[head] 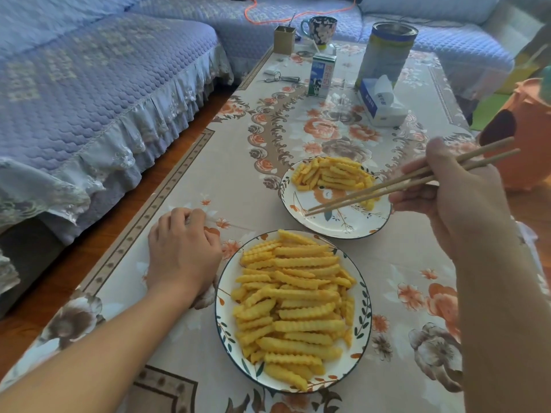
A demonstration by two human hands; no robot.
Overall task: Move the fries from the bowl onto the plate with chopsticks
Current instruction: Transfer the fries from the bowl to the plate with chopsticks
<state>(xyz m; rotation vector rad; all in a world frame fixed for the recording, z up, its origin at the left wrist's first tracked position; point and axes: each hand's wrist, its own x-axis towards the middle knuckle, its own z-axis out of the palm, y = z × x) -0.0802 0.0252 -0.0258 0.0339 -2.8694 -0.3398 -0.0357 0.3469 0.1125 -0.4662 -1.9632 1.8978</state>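
Two white floral dishes stand on the table. The near dish [362, 317] is heaped with crinkle-cut fries [295, 302]. The far dish [343, 226] holds a smaller pile of fries [331, 174] at its back half. My right hand [459, 198] grips a pair of wooden chopsticks [369, 192]. Their tips hang over the bare front part of the far dish, with no fry between them. My left hand [182, 251] rests on the tablecloth just left of the near dish, fingers loosely curled and holding nothing.
A milk carton [320, 74], tissue box [380, 104], tall tin can [386, 52], flowered mug [320, 29] and small brown box [284, 39] stand at the table's far end, with keys [278, 78]. A blue sofa [89, 93] runs along the left. An orange object [524, 135] stands at right.
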